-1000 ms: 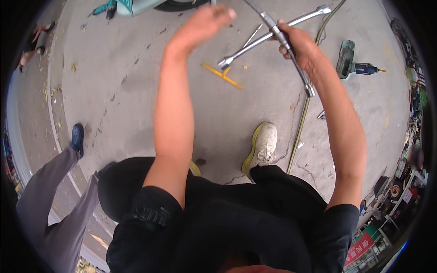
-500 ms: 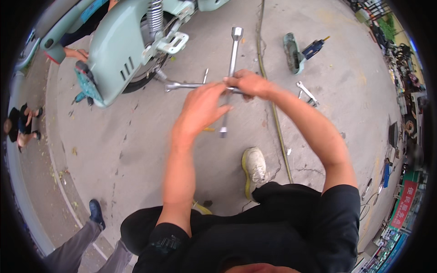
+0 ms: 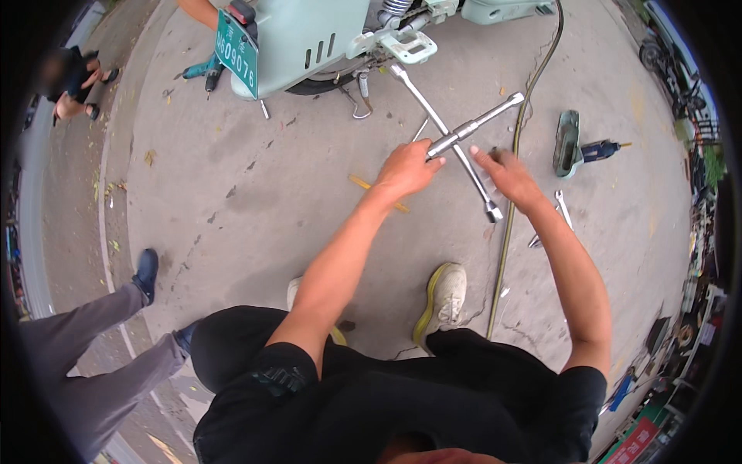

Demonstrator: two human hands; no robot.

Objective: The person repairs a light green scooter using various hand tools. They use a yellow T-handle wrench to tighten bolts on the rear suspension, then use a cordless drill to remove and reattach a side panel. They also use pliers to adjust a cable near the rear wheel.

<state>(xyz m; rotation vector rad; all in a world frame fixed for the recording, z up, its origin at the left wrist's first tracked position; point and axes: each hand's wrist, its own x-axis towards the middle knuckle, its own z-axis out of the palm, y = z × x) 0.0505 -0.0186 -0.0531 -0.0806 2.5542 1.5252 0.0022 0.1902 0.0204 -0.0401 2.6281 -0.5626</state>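
A silver four-way lug wrench is held in the air above the pavement. My left hand is closed around one of its arms, with the thumb along the bar. Close beside the wrench's crossing is my right hand, thumb and fingers apart, holding nothing; its fingers are slightly blurred. One socket end points at the pale green scooter, another at the hose, and a third down towards my right forearm. The fourth end is covered by my left hand.
A green hose runs along the ground. To the right lie a pale green shell part, a dark blue power tool and a spanner. A teal drill lies beside the scooter. A bystander's legs are at left.
My right hand has let go of the lug wrench. The wrench has turned and shifted right in my left hand. The view has moved, so the scooter appears higher and further right.
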